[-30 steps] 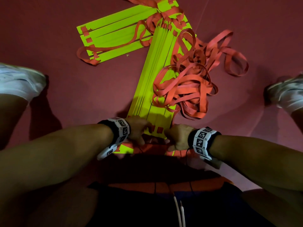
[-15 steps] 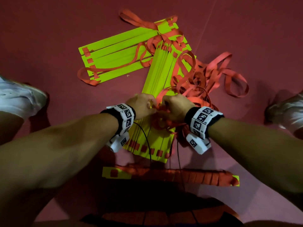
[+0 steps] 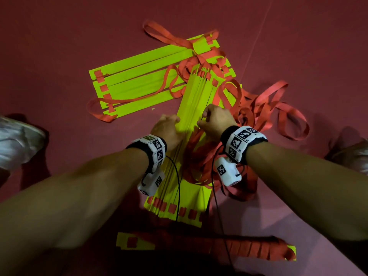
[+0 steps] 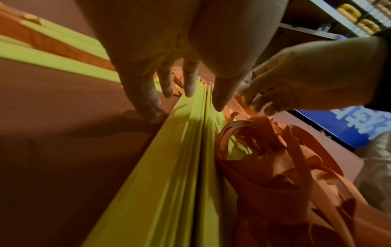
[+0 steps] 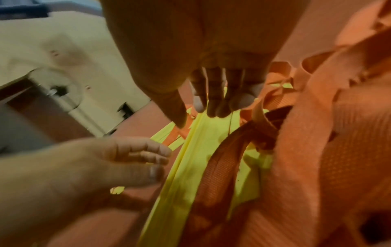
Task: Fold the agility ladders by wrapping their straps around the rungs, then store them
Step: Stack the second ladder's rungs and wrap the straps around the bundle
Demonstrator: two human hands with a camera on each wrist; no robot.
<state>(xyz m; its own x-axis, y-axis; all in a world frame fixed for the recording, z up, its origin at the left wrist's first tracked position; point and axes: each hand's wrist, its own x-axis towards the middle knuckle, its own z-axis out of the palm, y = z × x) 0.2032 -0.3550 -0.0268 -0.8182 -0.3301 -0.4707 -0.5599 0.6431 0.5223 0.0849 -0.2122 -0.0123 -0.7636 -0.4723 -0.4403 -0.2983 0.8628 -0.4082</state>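
A stack of yellow rungs (image 3: pixel 191 108) lies on the floor and runs away from me, its near end (image 3: pixel 179 212) fanned out. My left hand (image 3: pixel 169 126) rests against the stack's left side with fairly straight fingers (image 4: pixel 188 86). My right hand (image 3: pixel 213 120) is on the right side; its thumb and curled fingers (image 5: pixel 211 107) pinch some rungs beside the loose red straps (image 3: pixel 268 112). A wrapped ladder bundle (image 3: pixel 209 248) lies closest to me. More rungs (image 3: pixel 143 84) lie spread flat at the back left.
White shoes sit at the left (image 3: pixel 18 140) and right (image 3: pixel 350 154) edges of the dark red floor (image 3: pixel 59 46). The left wrist view shows shelving (image 4: pixel 349 10) and a blue sign (image 4: pixel 349 127). A beige machine base (image 5: pixel 63 58) stands nearby.
Both hands left the wrapped bundle near my body and moved forward along the rung stack to its middle. The bundle now lies free on the floor.
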